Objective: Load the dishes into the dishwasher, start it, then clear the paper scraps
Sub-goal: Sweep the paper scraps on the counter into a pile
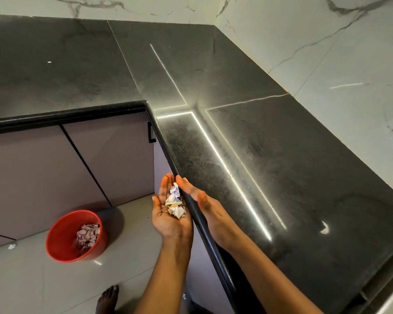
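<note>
The person stood at the corner of the dark stone counter (281, 166), both arms reaching forward. The left hand (166, 219) was held palm up just below the counter's rounded edge, fingers spread and slightly cupped, and a small heap of paper scraps (176, 205) lay in the palm. The right hand (204, 206) rested at the counter's edge with its fingers straight and together, the fingertips close beside the heap. Down on the pale floor (127, 245), to the left, stood a red bucket (61, 234) with more torn paper (87, 235) inside. One stray scrap (11, 246) lay on the floor left of the bucket, near the grey cupboard doors (43, 173). A bare foot (108, 298) showed at the bottom.
</note>
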Tool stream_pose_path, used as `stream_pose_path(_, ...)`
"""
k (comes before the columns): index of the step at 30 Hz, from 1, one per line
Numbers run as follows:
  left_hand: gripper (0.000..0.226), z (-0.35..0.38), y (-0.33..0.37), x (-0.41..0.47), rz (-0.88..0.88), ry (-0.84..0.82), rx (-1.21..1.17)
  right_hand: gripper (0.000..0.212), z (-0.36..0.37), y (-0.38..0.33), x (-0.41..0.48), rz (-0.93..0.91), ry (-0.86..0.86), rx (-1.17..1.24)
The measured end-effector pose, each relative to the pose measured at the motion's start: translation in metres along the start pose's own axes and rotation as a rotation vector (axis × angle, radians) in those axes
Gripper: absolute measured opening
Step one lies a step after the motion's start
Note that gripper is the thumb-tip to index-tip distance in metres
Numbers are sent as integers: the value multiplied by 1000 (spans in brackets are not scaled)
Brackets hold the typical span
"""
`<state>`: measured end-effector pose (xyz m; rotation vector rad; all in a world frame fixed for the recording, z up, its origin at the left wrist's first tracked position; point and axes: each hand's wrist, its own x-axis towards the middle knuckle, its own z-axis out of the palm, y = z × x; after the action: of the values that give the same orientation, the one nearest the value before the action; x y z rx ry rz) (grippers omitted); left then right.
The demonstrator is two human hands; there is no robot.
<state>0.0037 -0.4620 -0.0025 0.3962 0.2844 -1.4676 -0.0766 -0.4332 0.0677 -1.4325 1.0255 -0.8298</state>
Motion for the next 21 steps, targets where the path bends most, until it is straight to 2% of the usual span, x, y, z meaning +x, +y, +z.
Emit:
stream_pose_path(5, 64, 0, 21, -6, 8, 37, -46, 95, 16, 1, 11, 71, 235, 375)
stream_pose_path(8, 65, -3, 42, -3, -12, 52, -77, 85, 37, -1, 23, 58, 392, 494)
stream_pose_path(12, 64, -12, 94, 5, 45, 101, -73, 68, 86, 4, 52, 62, 469, 612)
stream_pose_path(14, 64, -27, 132, 15, 118, 156, -20, 50, 114, 19, 73, 165, 489, 686)
stream_pose_path(17, 65, -64, 195, 39, 201, 339, 82, 37, 163, 62, 108, 424, 473, 713)
stream_pose_path(19, 63, -96, 234, 62, 206, 466, 142, 30, 204, 103, 134, 592, 442, 754)
stream_pose_path(21, 52, -132, 266, 90, 173, 573, 212, 27, 239, 150, 158, 736, 460, 822)
